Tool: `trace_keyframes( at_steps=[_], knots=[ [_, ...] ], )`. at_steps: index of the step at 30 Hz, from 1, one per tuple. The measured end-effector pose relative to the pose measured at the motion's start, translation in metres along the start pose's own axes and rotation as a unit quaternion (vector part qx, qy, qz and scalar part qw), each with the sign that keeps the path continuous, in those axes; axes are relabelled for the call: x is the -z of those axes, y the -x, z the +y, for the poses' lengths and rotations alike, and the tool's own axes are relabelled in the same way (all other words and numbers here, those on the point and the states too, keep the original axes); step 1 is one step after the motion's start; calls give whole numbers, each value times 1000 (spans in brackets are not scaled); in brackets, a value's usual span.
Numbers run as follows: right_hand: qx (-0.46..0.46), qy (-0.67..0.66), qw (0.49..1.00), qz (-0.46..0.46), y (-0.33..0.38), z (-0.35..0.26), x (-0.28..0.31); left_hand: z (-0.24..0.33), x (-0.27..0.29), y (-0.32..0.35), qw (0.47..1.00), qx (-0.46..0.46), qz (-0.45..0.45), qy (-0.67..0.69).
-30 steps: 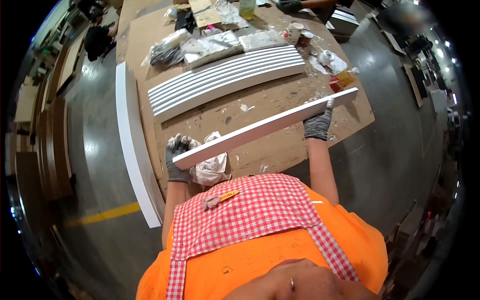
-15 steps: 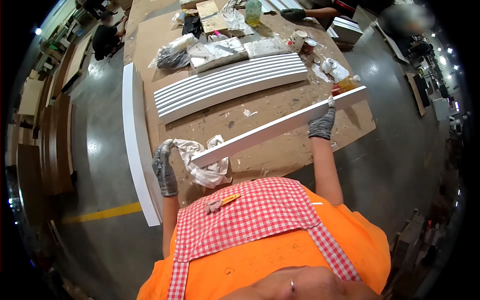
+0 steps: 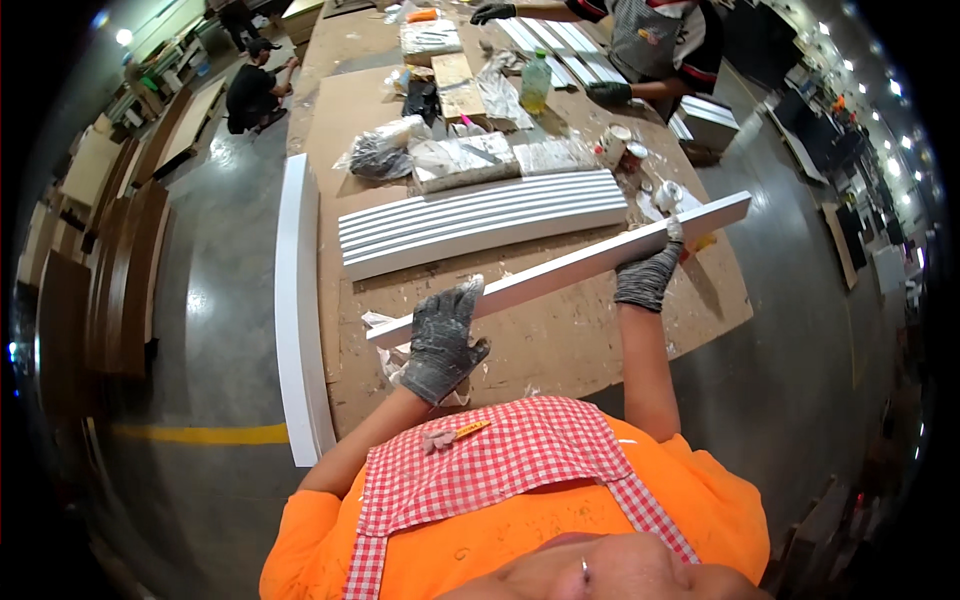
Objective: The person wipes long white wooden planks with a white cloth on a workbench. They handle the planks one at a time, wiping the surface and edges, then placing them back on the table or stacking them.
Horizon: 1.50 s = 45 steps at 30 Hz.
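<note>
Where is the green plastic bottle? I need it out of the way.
In the head view, the green plastic bottle stands upright at the far end of the workbench, right of the brown box.

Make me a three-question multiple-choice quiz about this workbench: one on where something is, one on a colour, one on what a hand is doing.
1. Where does the stack of white slats lie?
A. on the floor
B. on the bench beyond the held white strip
C. on the person's lap

2. What colour is the checked apron?
A. red and white
B. blue and white
C. plain black

3. What is the right hand doing?
A. hanging free
B. gripping the strip from below
C. holding a bottle

Answers: 1 B, the stack sits farther up the cardboard-covered bench; 2 A, its squares are red and white; 3 B, its grey glove wraps the strip, while the left hand grips the other end.
</note>
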State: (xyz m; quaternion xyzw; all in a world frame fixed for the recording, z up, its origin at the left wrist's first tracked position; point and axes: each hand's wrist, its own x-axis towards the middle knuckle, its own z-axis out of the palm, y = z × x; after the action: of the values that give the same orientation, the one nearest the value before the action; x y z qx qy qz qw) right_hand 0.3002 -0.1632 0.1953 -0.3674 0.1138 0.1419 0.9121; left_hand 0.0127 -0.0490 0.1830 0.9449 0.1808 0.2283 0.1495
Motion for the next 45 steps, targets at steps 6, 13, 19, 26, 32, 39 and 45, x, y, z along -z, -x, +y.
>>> trace_keyframes(
  at_steps=[6,13,19,26,32,39,45],
  knots=[
    [-61,37,994,-78,-31,-4,-26,-12,8,-13,999,27,24,14],
    [-263,-17,929,-260,-7,39,-10,-32,28,45,960,127,-188,165],
    [-367,23,904,-219,10,116,13,-63,4,106,953,182,-215,116],
    [-327,69,881,-336,38,149,-24,-51,59,104,915,336,-189,118],
    [-337,130,848,-387,52,164,-25,-80,94,111,893,390,-52,220],
    [-381,179,845,-329,43,158,54,-149,130,117,945,282,96,-131],
    [-376,218,869,-235,29,150,118,-185,132,137,911,405,-11,-78]
  ],
)
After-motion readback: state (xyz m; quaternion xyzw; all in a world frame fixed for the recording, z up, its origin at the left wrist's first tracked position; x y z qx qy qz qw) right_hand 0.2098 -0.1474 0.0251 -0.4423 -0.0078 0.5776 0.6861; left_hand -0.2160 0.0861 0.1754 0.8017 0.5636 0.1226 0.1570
